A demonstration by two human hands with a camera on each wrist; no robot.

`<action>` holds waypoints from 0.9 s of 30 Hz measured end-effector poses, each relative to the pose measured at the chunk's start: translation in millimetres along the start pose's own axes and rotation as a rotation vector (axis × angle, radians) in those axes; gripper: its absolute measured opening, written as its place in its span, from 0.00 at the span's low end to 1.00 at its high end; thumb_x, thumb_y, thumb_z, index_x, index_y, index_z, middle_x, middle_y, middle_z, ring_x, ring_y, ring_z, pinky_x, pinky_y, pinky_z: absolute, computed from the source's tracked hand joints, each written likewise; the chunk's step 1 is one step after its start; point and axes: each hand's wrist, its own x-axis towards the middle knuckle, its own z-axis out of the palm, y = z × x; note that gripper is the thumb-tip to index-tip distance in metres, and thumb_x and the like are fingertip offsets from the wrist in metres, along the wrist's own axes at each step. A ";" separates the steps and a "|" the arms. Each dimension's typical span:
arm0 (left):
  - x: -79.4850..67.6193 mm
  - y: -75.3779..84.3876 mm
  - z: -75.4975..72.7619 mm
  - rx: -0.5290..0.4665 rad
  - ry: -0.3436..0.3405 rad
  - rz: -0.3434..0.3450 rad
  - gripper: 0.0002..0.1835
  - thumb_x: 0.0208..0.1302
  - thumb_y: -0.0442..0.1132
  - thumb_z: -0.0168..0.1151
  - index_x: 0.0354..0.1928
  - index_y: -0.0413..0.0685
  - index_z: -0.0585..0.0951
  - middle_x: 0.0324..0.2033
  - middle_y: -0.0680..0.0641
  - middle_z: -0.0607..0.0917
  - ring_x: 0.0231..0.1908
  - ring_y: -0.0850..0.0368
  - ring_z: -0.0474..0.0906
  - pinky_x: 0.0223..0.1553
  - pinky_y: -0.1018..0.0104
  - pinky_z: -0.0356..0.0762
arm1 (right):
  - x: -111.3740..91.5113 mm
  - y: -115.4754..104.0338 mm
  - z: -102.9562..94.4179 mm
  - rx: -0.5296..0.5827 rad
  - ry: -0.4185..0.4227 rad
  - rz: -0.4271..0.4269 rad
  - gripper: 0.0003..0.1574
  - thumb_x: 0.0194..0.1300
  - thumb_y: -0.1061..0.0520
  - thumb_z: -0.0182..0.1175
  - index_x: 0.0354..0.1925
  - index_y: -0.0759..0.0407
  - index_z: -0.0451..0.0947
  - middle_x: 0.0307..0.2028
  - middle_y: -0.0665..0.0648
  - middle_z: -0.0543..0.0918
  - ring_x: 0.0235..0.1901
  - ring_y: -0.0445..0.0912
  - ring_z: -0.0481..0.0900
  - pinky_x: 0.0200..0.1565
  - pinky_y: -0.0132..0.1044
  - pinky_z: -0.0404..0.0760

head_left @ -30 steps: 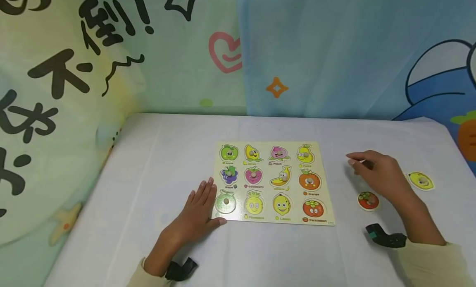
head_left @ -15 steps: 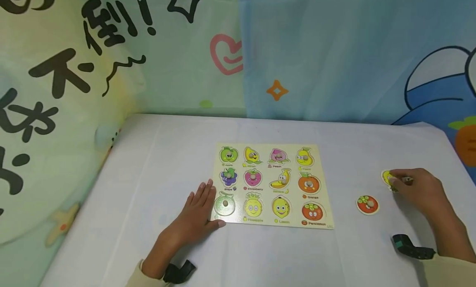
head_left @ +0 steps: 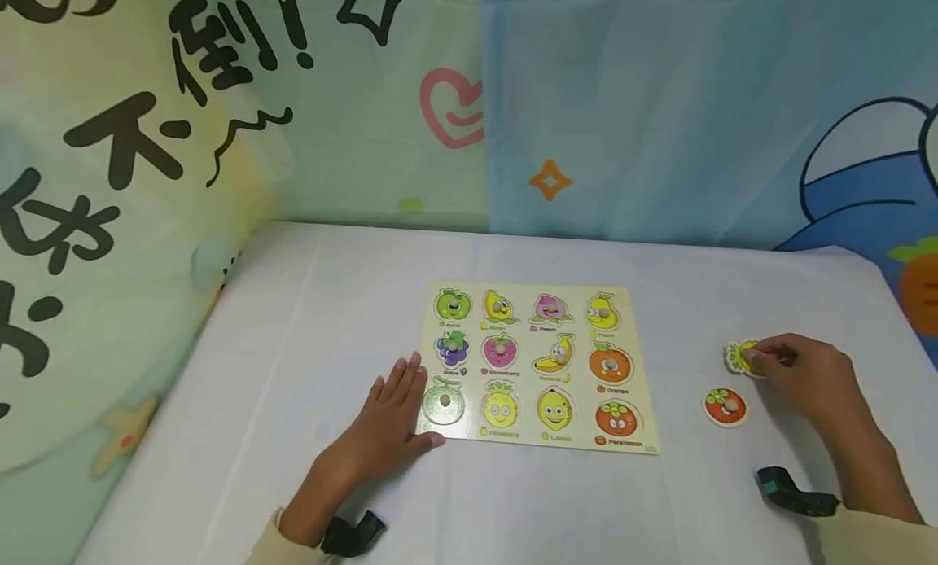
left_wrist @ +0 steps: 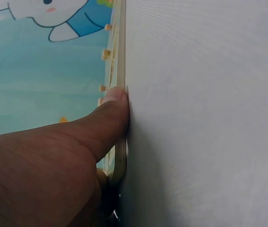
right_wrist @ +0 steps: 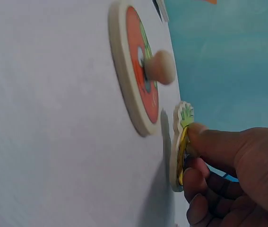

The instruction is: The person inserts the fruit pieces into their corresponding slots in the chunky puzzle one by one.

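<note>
A cream fruit puzzle board (head_left: pixel 582 447) lies flat on the white table. My left hand (head_left: pixel 381 431) rests at its lower left corner, fingers extended along the left side; in the left wrist view the thumb (left_wrist: pixel 112 106) touches the front edge. To the right, my right hand (head_left: pixel 813 378) pinches a wooden pineapple piece (right_wrist: pixel 183 142) between thumb and fingers, its leafy end pointing left. The piece looks raised slightly off the cloth. Just in front lies a round red persimmon piece (head_left: pixel 725 407) with a wooden knob (right_wrist: pixel 162 67). The lemon piece is hidden behind the right hand.
Several knobbed fruits sit in the board, such as the orange (head_left: pixel 610 362) and the grape (head_left: pixel 452 349). Printed pineapple (head_left: pixel 501 405), lemon and persimmon pictures show without knobs. A patterned curtain (head_left: pixel 630 109) hangs behind the table. Black camera mounts (head_left: pixel 795 493) are on both wrists.
My right hand moved right from beside the board, took hold of the pineapple piece near the lemon piece, then shifted slightly left with it. The left hand stayed on the board.
</note>
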 end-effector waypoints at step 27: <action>-0.1 -0.3 2.0 0.010 -0.002 -0.017 0.50 0.65 0.59 0.60 0.76 0.39 0.47 0.76 0.43 0.41 0.74 0.47 0.32 0.70 0.45 0.39 | -20.7 -48.0 17.9 0.143 0.092 -0.072 0.28 0.69 0.42 0.59 0.48 0.66 0.81 0.40 0.65 0.84 0.38 0.51 0.78 0.27 0.27 0.74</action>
